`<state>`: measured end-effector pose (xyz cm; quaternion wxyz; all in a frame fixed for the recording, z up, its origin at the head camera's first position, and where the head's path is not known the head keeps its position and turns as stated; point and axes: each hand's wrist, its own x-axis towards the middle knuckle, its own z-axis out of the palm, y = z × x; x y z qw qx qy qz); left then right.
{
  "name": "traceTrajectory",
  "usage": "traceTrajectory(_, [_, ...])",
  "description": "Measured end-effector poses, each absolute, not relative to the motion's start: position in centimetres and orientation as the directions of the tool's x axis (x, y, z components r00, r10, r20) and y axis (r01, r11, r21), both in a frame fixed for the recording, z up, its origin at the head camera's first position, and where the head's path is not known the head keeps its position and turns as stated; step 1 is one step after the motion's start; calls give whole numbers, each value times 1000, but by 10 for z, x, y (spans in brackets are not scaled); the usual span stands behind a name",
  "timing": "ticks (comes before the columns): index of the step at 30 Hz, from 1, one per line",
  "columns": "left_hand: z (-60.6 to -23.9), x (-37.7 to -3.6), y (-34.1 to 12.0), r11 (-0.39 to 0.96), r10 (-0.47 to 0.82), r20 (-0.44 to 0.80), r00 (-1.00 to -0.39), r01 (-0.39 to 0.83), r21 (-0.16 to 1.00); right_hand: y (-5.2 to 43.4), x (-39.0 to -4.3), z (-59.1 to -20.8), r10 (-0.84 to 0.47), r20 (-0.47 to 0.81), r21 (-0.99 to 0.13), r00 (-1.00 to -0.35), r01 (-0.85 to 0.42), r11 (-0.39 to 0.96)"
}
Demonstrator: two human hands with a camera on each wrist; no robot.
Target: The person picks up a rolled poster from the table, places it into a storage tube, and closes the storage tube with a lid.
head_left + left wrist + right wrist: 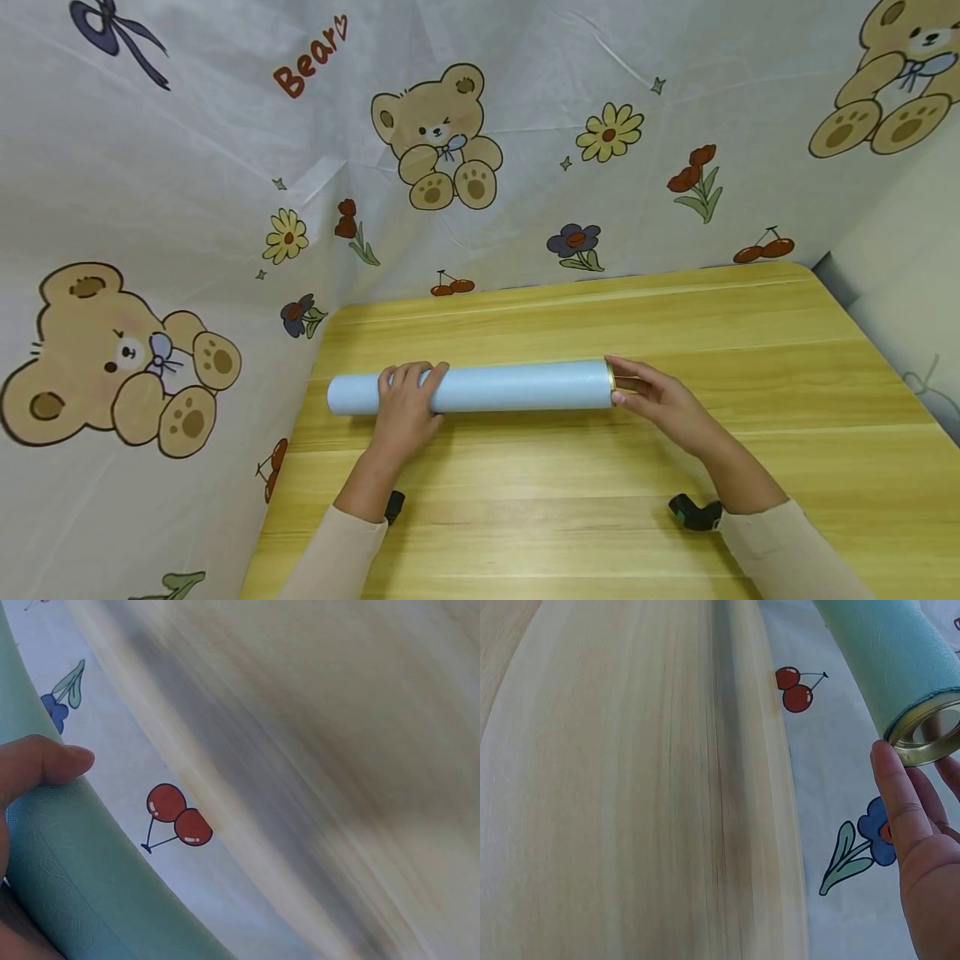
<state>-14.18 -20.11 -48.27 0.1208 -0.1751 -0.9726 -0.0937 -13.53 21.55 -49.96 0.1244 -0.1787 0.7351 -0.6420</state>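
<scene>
Holding a pale blue tube (480,387) with both hands, lying on its side across the wooden table (750,350). Left hand (405,408) laid over the tube near its left end, fingers curled loosely over the top, a light grip only. Right hand (660,396) at the tube's right end, fingers nearly straight, tips touching the gold metal rim (930,739), not closed around it. Behind the tube, a bear-print cloth (450,167) hanging as backdrop. Possibly rolling away toward the cloth or the table edge, since round body and loose grip; possibly slipping at the smooth rim.
</scene>
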Motion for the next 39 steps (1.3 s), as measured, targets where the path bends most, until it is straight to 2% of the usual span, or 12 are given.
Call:
traceTrajectory(26, [-489, -144, -204, 916, 323, 318, -891, 379, 132, 208, -136, -494, -386, -4, -995, -923, -36, 97])
traceTrajectory(39, [-496, -145, -201, 913, 322, 264, -909, 372, 166, 210, -140, -503, -391, -35, -989, -920, -24, 145])
